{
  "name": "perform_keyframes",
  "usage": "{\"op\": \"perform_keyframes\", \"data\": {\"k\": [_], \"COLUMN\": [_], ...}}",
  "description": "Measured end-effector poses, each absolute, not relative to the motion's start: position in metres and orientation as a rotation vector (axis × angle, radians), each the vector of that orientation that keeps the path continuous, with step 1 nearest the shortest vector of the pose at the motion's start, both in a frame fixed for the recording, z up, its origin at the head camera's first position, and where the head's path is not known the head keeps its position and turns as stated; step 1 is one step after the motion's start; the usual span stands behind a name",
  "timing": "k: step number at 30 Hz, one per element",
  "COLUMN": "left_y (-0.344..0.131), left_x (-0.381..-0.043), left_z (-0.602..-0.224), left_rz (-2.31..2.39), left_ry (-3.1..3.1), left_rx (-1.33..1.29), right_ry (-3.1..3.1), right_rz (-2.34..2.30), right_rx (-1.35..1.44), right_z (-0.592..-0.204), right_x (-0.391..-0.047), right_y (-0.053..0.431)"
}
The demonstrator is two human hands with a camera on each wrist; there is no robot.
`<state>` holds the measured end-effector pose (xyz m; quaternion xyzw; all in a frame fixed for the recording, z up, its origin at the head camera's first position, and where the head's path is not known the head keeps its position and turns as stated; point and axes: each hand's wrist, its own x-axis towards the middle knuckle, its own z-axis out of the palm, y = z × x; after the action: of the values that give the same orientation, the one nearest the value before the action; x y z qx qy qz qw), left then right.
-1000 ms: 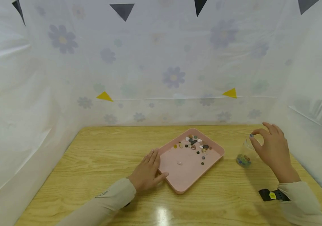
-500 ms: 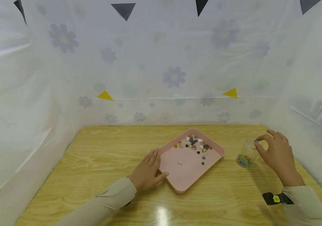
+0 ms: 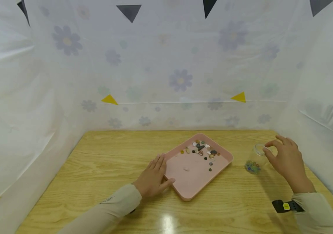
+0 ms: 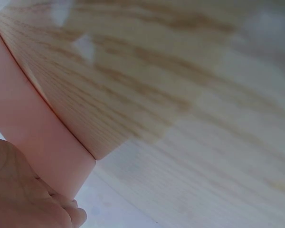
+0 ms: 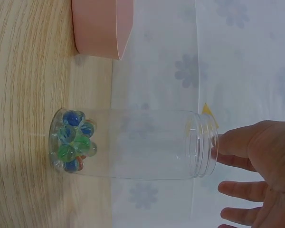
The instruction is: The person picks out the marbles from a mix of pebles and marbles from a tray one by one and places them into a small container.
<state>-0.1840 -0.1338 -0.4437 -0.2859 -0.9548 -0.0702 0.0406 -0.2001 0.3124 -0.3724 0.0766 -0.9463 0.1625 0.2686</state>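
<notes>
My right hand point(image 3: 286, 159) is at the mouth of an upright clear jar point(image 3: 259, 157), thumb and index fingertips close to its rim and no marble showing between them. In the right wrist view its other fingers extend beside the mouth. Several blue, green and orange glass marbles point(image 5: 76, 142) lie at the jar's bottom. My left hand point(image 3: 152, 178) rests along the near left side of a pink tray point(image 3: 188, 185), fingers straight and thumb over the rim. In the left wrist view, part of that hand point(image 4: 28, 194) shows against the tray's outer wall.
Several small pebbles point(image 3: 201, 148) of mixed colours are scattered in the tray, mostly toward its far end. The wooden table point(image 3: 111, 156) is enclosed by white flower-patterned sheeting point(image 3: 154, 71) at the back and sides. The jar stands right of the tray.
The right hand moved down and slightly right to the jar's mouth, then let go of a blue marble, which is now gone from its fingertips. The left hand and tray stayed put.
</notes>
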Motion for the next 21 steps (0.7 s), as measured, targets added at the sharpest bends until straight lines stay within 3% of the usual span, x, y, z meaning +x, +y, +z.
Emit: {"op": "perform_keyframes", "data": {"k": [21], "left_y": [-0.1320], "left_x": [-0.1843], "left_z": [-0.4451], "left_rz": [-0.185], "left_ry": [-2.938], "left_rx": [-0.861], "right_ry": [-2.565], "right_rz": [0.463], "right_rx": [0.203], "right_z": [-0.3759], "right_x": [-0.2019], "right_y": [0.3136]}}
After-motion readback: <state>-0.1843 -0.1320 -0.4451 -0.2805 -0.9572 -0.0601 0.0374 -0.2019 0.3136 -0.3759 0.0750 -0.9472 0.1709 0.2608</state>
